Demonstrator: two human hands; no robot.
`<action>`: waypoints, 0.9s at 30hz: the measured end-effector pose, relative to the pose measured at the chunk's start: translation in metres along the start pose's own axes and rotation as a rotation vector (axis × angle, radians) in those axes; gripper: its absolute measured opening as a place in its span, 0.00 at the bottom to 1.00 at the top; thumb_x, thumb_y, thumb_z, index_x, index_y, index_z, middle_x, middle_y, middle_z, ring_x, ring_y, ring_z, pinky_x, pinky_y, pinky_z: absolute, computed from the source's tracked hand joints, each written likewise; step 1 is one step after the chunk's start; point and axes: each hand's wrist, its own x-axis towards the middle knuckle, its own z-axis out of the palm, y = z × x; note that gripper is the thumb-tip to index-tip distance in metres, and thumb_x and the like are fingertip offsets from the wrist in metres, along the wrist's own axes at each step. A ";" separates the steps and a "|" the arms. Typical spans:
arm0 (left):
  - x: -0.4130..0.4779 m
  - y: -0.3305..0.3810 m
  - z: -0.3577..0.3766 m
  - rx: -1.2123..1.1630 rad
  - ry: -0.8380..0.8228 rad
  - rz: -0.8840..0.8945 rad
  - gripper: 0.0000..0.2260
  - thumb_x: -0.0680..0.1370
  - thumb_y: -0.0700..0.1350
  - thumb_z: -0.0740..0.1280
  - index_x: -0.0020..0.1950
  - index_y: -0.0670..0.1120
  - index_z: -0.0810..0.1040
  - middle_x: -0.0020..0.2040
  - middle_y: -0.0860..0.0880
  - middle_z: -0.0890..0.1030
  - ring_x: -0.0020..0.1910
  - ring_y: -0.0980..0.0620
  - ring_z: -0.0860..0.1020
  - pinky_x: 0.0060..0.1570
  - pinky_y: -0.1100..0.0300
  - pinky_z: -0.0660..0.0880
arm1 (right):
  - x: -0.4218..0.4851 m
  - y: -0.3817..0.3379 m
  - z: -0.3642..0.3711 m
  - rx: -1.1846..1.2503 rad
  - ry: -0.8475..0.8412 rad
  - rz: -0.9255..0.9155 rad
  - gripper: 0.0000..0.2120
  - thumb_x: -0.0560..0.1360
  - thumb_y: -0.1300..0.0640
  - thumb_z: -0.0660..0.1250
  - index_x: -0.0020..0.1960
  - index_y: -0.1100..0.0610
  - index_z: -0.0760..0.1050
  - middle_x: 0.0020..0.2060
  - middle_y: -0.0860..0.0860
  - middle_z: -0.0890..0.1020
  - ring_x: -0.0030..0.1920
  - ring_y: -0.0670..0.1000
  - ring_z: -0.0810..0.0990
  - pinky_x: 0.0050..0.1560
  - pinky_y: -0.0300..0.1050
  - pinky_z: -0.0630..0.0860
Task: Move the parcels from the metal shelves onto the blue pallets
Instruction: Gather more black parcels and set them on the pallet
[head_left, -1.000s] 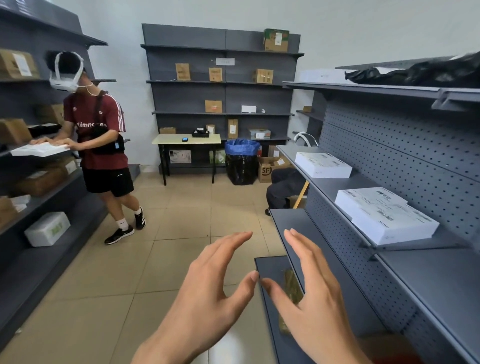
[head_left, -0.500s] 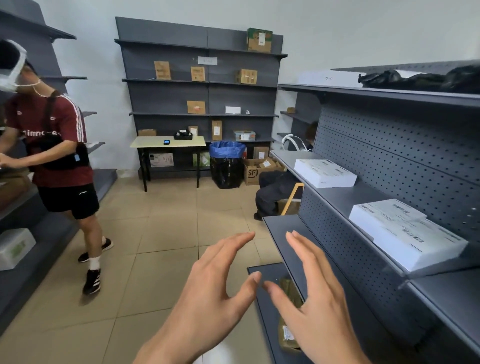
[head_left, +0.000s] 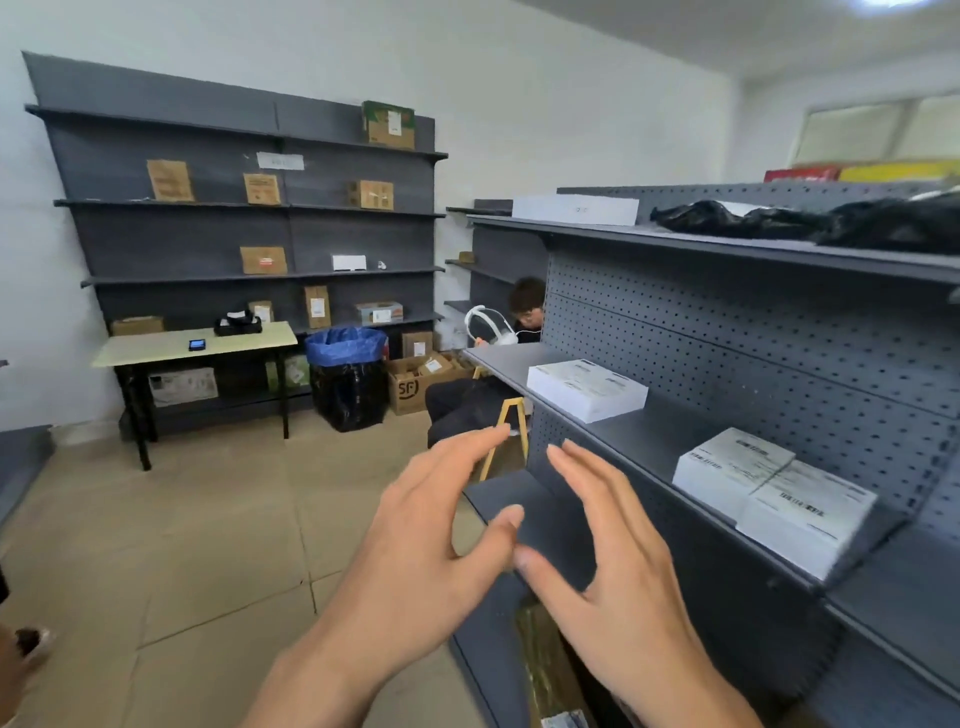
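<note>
**Inspector A:** Largest fixtures first?

**Inspector B:** The grey metal shelving (head_left: 753, 332), pegboard-backed, filled the right half of the frame. A second shelving unit (head_left: 208, 239) stood against the wall at upper left, with brown cartons on 4 levels.

**A:** Floor items?

**B:** 1 table (head_left: 197, 345) stood at left centre, with a blue-lined bin (head_left: 345, 384) just beside it.

**A:** Location of the parcels?

**B:** On the middle board of the right shelving, 1 white parcel (head_left: 587, 389) lay at centre and a pair of white parcels (head_left: 769, 493) lay touching at centre right. On the top board were 1 long white box (head_left: 574, 210) and black bags (head_left: 810, 223). A brown parcel (head_left: 545, 660) lay on the lowest board at bottom centre, partly hidden.

**A:** The hands?

**B:** The left hand (head_left: 415, 545) and right hand (head_left: 618, 582) were raised at lower centre. Their fingers were spread and their thumb tips near each other, and they held nothing.
</note>
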 end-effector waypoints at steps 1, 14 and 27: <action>0.008 -0.003 -0.003 -0.005 -0.006 0.027 0.25 0.78 0.53 0.67 0.74 0.63 0.67 0.70 0.68 0.71 0.73 0.66 0.66 0.71 0.64 0.64 | 0.007 -0.002 0.001 -0.018 0.014 0.000 0.36 0.73 0.37 0.68 0.78 0.37 0.60 0.77 0.35 0.63 0.77 0.41 0.64 0.73 0.42 0.66; 0.108 -0.010 0.000 -0.110 -0.018 0.283 0.26 0.76 0.58 0.66 0.73 0.67 0.66 0.69 0.70 0.71 0.72 0.64 0.68 0.70 0.56 0.69 | 0.079 0.011 -0.031 -0.251 0.233 -0.008 0.35 0.74 0.38 0.69 0.78 0.43 0.64 0.76 0.40 0.67 0.77 0.43 0.67 0.73 0.50 0.71; 0.249 -0.027 0.069 -0.127 -0.096 0.409 0.28 0.75 0.61 0.64 0.74 0.73 0.59 0.68 0.76 0.66 0.69 0.74 0.64 0.61 0.79 0.61 | 0.168 0.098 -0.055 -0.355 0.343 -0.014 0.35 0.75 0.36 0.67 0.79 0.42 0.62 0.77 0.40 0.66 0.78 0.43 0.65 0.73 0.51 0.71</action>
